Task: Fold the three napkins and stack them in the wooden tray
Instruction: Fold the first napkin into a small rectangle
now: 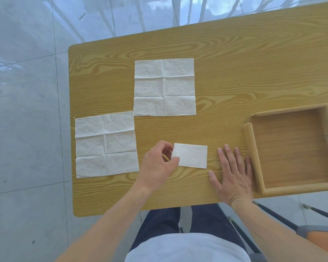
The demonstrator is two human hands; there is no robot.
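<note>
A small folded white napkin (192, 156) lies on the wooden table near the front edge. My left hand (157, 165) pinches its left end between thumb and fingers. My right hand (233, 173) rests flat on the table with fingers spread, between the folded napkin and the wooden tray (253, 154), which has nothing in it. Two unfolded white napkins lie flat: one (106, 144) at the table's left edge, the other (164, 86) further back near the middle.
The table (244, 72) ends at the left, with a grey tiled floor (27, 110) beyond it. A chair with an orange seat (318, 235) stands at the lower right. The tray overhangs the right side of the view.
</note>
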